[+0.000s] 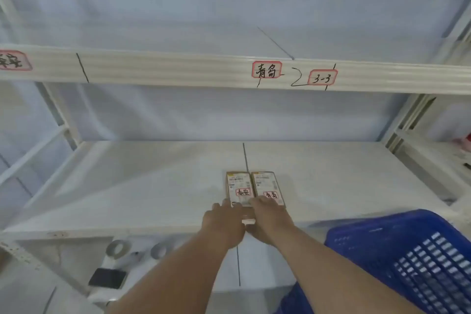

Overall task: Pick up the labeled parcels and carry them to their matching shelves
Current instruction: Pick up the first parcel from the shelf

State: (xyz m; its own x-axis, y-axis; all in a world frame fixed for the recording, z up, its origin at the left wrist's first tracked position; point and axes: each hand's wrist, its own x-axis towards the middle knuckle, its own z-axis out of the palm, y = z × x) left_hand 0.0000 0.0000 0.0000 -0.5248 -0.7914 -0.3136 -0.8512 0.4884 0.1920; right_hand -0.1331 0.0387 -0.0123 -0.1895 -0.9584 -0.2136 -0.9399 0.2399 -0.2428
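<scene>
Two small brown parcels sit side by side, touching, on the white shelf board (127, 186), near its front edge. The left parcel (238, 187) has a white shipping slip plus a red-bordered sticker reading 泰安. The right parcel (267, 186) has the same kind of slip and a sticker reading 青岛. The fine print and barcodes on both slips are too blurred to read.

The shelf rail (178, 69) above carries red-bordered tags: 青岛 (266, 69), then a handwritten "2", then "3-3" (322, 77). A tag at the far left (12, 60) is cut off by the frame edge; it looks like 泰安 but I can't confirm. Black marker lines divide the rail and the board into sections.

The left hand (224, 224) lies flat, fingers (225, 204) extended onto the near end of the 泰安 parcel. The right hand (270, 222) does likewise on the 青岛 parcel. Both are pressing or resting rather than wrapped around anything. The hands cover the near ends of the parcels, so I can't tell about the thumbs or any grip underneath.

A blue slatted basket (407, 250) is at lower right, cut off by the frame. On the lower shelf there are two tape rolls (118, 248) and a dark flat object (107, 278), which I can't identify.
</scene>
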